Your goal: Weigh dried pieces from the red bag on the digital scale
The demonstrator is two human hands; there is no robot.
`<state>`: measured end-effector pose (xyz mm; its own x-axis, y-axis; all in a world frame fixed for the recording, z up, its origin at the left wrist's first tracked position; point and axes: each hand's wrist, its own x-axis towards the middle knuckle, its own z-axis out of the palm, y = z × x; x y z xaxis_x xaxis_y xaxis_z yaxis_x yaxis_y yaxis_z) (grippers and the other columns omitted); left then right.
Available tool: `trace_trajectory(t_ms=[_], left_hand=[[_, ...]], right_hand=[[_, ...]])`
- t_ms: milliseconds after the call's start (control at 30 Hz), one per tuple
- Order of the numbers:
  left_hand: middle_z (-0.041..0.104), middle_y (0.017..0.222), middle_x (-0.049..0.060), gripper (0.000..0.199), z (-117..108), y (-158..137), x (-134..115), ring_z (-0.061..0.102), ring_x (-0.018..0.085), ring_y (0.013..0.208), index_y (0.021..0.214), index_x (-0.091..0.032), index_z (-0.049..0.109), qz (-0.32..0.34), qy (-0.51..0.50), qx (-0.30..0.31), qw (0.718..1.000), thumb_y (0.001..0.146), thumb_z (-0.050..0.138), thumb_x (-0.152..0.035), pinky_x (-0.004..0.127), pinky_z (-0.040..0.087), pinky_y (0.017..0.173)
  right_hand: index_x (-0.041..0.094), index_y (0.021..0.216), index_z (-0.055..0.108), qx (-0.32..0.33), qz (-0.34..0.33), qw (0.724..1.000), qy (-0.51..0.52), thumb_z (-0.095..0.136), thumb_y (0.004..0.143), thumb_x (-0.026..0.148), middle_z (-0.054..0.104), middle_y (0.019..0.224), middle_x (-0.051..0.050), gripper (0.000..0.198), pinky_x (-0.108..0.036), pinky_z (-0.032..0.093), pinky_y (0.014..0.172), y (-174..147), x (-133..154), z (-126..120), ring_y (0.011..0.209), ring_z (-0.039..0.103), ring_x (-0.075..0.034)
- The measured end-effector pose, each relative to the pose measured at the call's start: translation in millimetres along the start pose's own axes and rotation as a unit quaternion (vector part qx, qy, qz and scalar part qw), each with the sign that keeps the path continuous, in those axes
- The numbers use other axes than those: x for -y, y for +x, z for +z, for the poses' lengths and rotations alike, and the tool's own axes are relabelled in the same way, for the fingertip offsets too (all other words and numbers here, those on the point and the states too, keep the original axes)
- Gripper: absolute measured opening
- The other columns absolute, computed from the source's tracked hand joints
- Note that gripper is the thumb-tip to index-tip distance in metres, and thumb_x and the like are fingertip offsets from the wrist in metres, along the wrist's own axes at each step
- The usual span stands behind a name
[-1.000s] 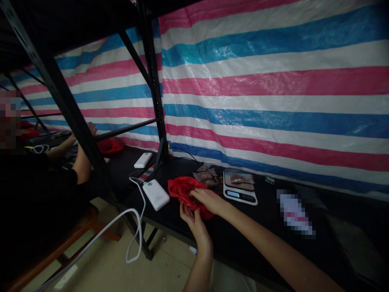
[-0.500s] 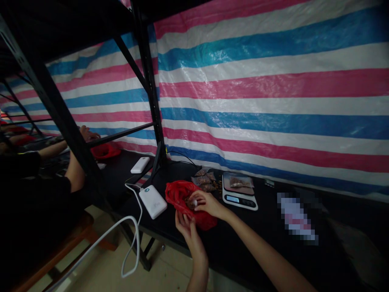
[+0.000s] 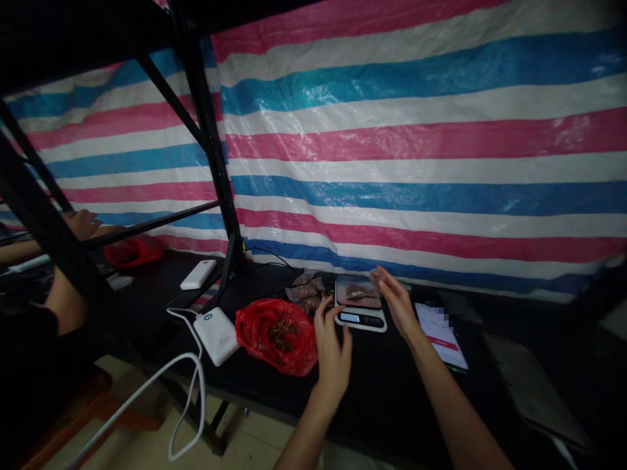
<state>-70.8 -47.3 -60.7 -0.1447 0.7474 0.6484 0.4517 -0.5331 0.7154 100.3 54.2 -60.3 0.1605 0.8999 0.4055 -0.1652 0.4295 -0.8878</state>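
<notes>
My left hand (image 3: pixel 333 349) open, empty, just beside the red bag (image 3: pixel 274 334), my right hand (image 3: pixel 396 305) open, fingers spread at the scale (image 3: pixel 360 310), a packet (image 3: pixel 357 294) lying on its pan, on the black table (image 3: pixel 382 391)

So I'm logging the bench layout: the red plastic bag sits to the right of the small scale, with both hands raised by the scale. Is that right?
Not quite. In the head view the red plastic bag lies to the left of the small scale, not the right. The rest holds: the left hand and right hand are both raised by the scale.
</notes>
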Motion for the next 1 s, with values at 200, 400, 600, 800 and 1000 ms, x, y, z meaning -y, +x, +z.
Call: trace_trajectory(t_ms=[200,400,600,800,1000], left_hand=[[0.036,0.133,0.015,0.048,78.1,84.8,29.7,0.03,0.026,0.126,0.121,-0.015,0.042,0.14,0.116,0.238,0.954,0.078,0.055,-0.033,0.044,0.026,0.104],[0.059,0.113,0.012,0.051,132.2,109.2,58.4,0.046,0.028,0.114,0.109,-0.016,0.056,0.15,0.16,0.34,0.914,0.067,0.065,-0.044,0.053,0.012,0.105],[0.065,0.103,0.01,0.044,130.2,101.8,59.7,0.059,0.022,0.096,0.103,-0.016,0.061,0.037,-0.097,0.271,0.957,0.065,0.069,-0.036,0.038,0.041,0.091],[0.068,0.093,0.011,0.046,120.2,99.5,44.2,0.063,0.022,0.086,0.097,-0.011,0.064,-0.096,-0.341,0.242,0.904,0.057,0.075,-0.031,0.036,0.047,0.083],[0.068,0.091,0.011,0.047,117.8,98.8,36.4,0.063,0.022,0.084,0.092,-0.011,0.066,-0.145,-0.392,0.216,0.883,0.049,0.078,-0.026,0.038,0.046,0.085]], right_hand=[[0.024,0.105,0.05,-0.156,-0.083,0.984,0.019,0.065,0.068,0.039,0.064,0.1,-0.004,0.043,-0.042,0.041,0.093,14.1,-23.5,-31.3,0.099,0.058,-0.019],[0.02,0.093,0.054,-0.189,-0.056,0.98,-0.009,0.067,0.065,0.039,0.064,0.097,-0.005,0.036,-0.041,0.043,0.089,15.9,-40.7,-46.0,0.097,0.058,-0.021],[0.019,0.1,0.06,-0.165,-0.062,0.983,-0.051,0.061,0.07,0.04,0.061,0.109,-0.008,0.037,-0.044,0.039,0.092,15.2,-35.9,-43.8,0.104,0.054,-0.023],[0.019,0.103,0.055,-0.166,-0.073,0.982,-0.042,0.064,0.068,0.037,0.064,0.101,-0.008,0.04,-0.04,0.042,0.089,13.9,-17.5,-29.9,0.095,0.059,-0.021],[0.019,0.095,0.056,-0.142,-0.108,0.982,-0.057,0.066,0.067,0.032,0.064,0.101,-0.008,0.033,-0.037,0.046,0.085,10.1,-3.3,-24.1,0.093,0.06,-0.02]])
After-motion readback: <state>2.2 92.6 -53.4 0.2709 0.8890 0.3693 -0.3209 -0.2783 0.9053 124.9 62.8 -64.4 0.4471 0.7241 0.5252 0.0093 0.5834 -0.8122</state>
